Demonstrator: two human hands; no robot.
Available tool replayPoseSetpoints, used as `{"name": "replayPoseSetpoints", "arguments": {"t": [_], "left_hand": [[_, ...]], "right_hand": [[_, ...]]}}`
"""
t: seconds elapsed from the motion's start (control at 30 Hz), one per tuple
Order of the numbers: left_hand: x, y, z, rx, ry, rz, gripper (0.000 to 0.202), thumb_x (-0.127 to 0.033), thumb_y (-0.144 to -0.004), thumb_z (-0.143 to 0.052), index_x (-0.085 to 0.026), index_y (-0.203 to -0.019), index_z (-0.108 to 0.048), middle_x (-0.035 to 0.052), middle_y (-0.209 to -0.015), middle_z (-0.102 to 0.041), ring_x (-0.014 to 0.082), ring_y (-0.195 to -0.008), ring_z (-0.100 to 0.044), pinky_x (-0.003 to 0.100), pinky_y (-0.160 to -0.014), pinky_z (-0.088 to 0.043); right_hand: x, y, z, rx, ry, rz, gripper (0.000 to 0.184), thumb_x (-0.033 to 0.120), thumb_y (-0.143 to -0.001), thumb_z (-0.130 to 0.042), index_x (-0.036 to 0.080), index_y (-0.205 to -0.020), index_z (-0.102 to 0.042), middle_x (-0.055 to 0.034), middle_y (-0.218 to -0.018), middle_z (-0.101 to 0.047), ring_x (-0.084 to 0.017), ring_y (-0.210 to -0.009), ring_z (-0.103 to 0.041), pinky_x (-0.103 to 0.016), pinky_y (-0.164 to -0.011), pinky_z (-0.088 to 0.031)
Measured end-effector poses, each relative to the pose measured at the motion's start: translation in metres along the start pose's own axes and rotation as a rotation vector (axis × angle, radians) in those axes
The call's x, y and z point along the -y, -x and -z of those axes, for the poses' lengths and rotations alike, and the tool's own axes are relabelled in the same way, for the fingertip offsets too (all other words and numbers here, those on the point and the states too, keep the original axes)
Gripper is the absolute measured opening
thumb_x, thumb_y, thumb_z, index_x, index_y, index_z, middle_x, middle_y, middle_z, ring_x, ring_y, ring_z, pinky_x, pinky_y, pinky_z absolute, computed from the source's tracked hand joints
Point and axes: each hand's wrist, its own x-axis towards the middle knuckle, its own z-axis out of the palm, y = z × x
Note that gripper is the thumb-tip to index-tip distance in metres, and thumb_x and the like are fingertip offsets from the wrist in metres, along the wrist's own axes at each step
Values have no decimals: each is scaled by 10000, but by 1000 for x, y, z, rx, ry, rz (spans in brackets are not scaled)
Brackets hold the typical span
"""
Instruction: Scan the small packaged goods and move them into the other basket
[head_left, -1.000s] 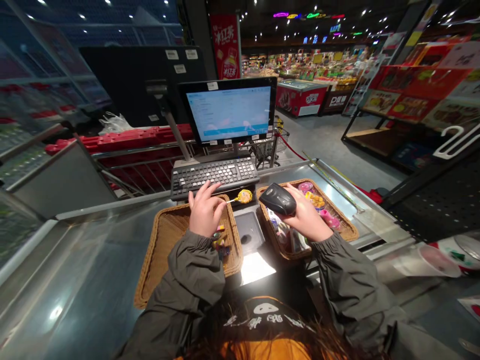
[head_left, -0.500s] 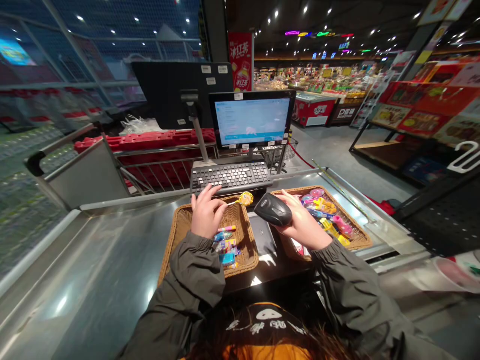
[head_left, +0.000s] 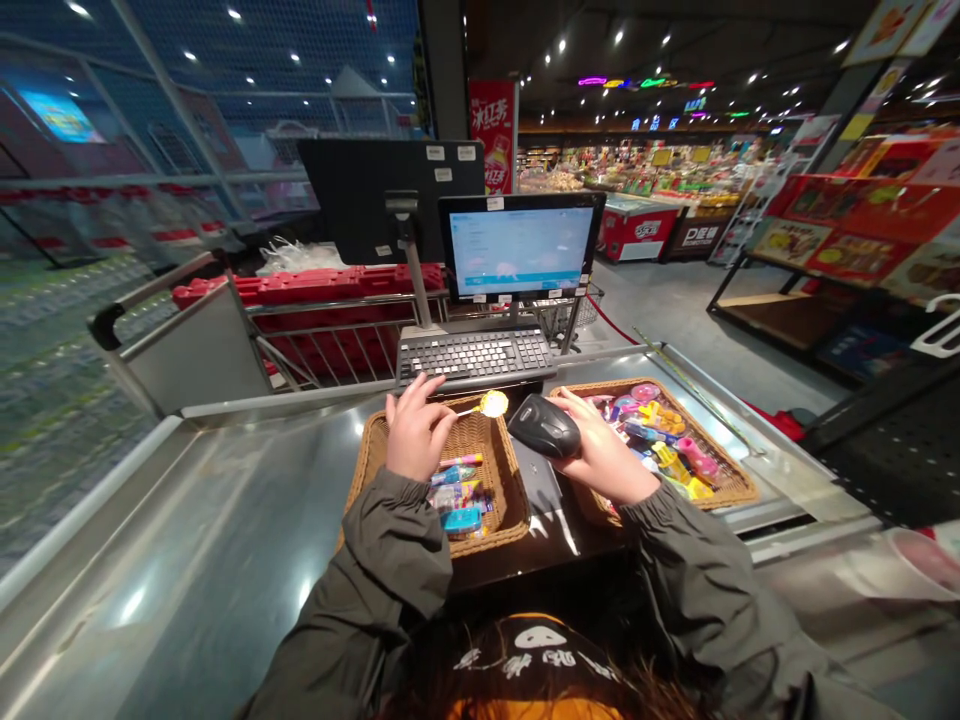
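Between thumb and fingers of my left hand [head_left: 416,430] is the thin white stick of a lollipop [head_left: 493,404], its round yellow head pointing right. It hangs over the left wicker basket [head_left: 517,505], where several small colourful packets [head_left: 457,495] lie. My right hand [head_left: 604,450] is wrapped round a black barcode scanner [head_left: 546,427], whose front faces left toward the lollipop with a small gap between them. Beneath and beyond that hand, the right wicker basket [head_left: 739,495] holds many bright toy-like sweets [head_left: 667,435].
Behind the baskets stand a black keyboard [head_left: 480,355] and a lit monitor [head_left: 517,250], with a second screen [head_left: 390,200] seen from behind. A metal counter [head_left: 225,520] stretches left. Past it is a cart [head_left: 180,340] near red baskets [head_left: 315,290].
The whole view has shifted slightly, so the surroundings sit a little further right and lower. Both hands keep their grips; the lollipop's head now looks brightly lit.
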Motion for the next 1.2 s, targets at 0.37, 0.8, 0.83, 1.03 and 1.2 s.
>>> {"name": "replayPoseSetpoints", "arguments": {"t": [0.37,0.8,0.83,1.03,1.2], "left_hand": [[7,2,1,-6,-5,5,200,-253,-887,-516,-228,-742,-650,40,-1382,-571,290,-1394,-381,690,-1115,-181],[8,-2,-5,-1,-12,3,205,-266,-886,-513,-226,-732,-643,51,-1380,-573,294,-1387,-391,679,-1120,-182],[9,-3,-6,2,-16,3,207,-266,-886,-512,-226,-732,-644,52,-1380,-573,296,-1386,-392,680,-1119,-183],[19,-3,-9,10,-34,8,204,-259,-883,-513,-227,-733,-647,50,-1387,-567,298,-1388,-389,694,-1109,-178],[32,-1,-15,28,-55,37,199,-253,-871,-530,-219,-721,-656,77,-1382,-571,311,-1377,-401,709,-1097,-164]], "right_hand": [[-1,-2,-4,12,-15,35,521,241,-785,-636,199,-1293,-528,-144,-1383,-515,-358,-1429,-294,-654,-1125,-251],[-2,-3,0,9,-18,18,548,233,-778,-638,227,-1313,-515,-134,-1395,-511,-367,-1434,-288,-667,-1124,-249],[-2,-3,0,9,-20,16,550,234,-779,-639,228,-1314,-514,-133,-1393,-514,-369,-1433,-289,-669,-1124,-248],[-5,-5,-3,17,-30,18,537,252,-783,-642,227,-1305,-517,-130,-1401,-507,-360,-1438,-281,-662,-1127,-253],[-9,-8,-6,23,-38,31,521,261,-795,-638,237,-1303,-526,-124,-1391,-519,-359,-1422,-317,-670,-1129,-239]]}}
